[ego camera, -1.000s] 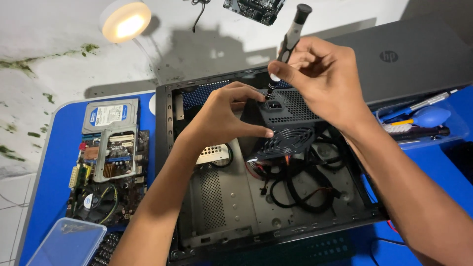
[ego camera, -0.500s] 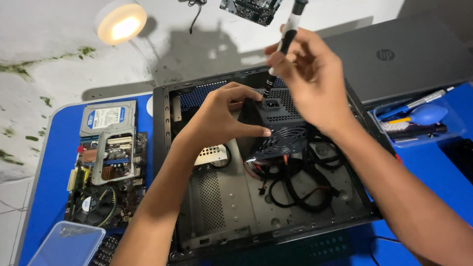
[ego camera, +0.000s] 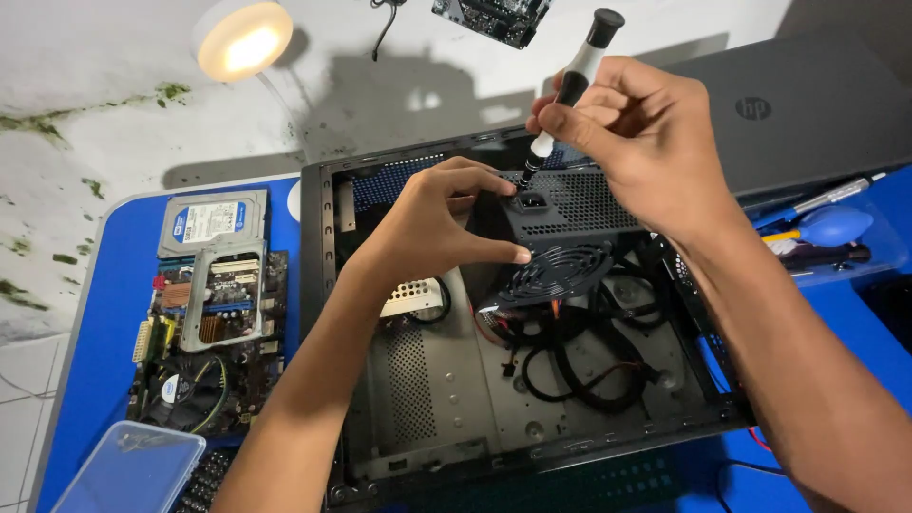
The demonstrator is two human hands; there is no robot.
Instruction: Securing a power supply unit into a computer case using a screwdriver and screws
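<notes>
An open black computer case (ego camera: 323,285) lies flat on a blue table. Inside it at the back sits a black power supply (ego camera: 579,204) with a round fan grille (ego camera: 560,271) and loose black cables (ego camera: 589,361). My left hand (ego camera: 432,223) grips the power supply's left side, thumb near the fan grille. My right hand (ego camera: 636,133) holds a black and white screwdriver (ego camera: 575,81), tilted, with its tip down at the top rear of the power supply beside the socket.
A motherboard (ego camera: 204,351) with a hard drive (ego camera: 214,220) above it lies left of the case. A clear plastic box (ego camera: 128,470) sits at the bottom left. A closed grey laptop (ego camera: 798,109) and a blue air blower (ego camera: 826,226) are at the right. A round lamp (ego camera: 242,38) glows at the back.
My right hand has lifted and shifted slightly, bringing the screwdriver more upright over the power supply's rear. My left hand stays on the power supply.
</notes>
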